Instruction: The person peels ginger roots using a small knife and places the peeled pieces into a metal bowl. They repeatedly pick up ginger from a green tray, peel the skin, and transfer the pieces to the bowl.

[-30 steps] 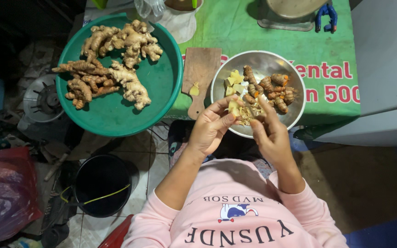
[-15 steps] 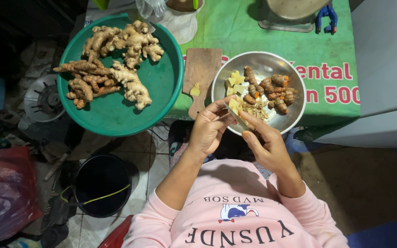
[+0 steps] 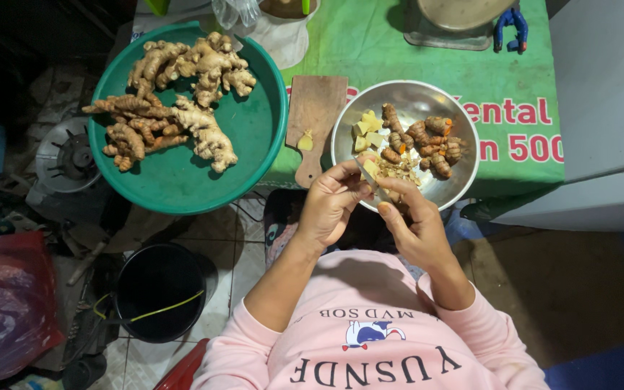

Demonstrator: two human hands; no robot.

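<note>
My left hand [image 3: 332, 204] pinches a small pale piece of peeled ginger [image 3: 371, 168] over the near rim of a round steel bowl [image 3: 464, 173]. My right hand [image 3: 414, 225] is closed around a small knife [image 3: 367, 177], whose blade lies against the ginger piece. The two hands touch at the fingertips. In the bowl lie pale ginger chunks [image 3: 365, 130], several turmeric roots [image 3: 431, 141] and peel scraps. The knife's handle is hidden in my fist.
A large green basin [image 3: 254, 155] of unpeeled ginger roots sits at the left. A wooden cutting board [image 3: 317, 108] with one ginger bit lies between basin and bowl. A green cloth covers the table. On the floor are a black bucket [image 3: 157, 289] and a red bag.
My right hand has slid a little toward my body along the ginger piece. My left hand has stayed at the bowl's near rim.
</note>
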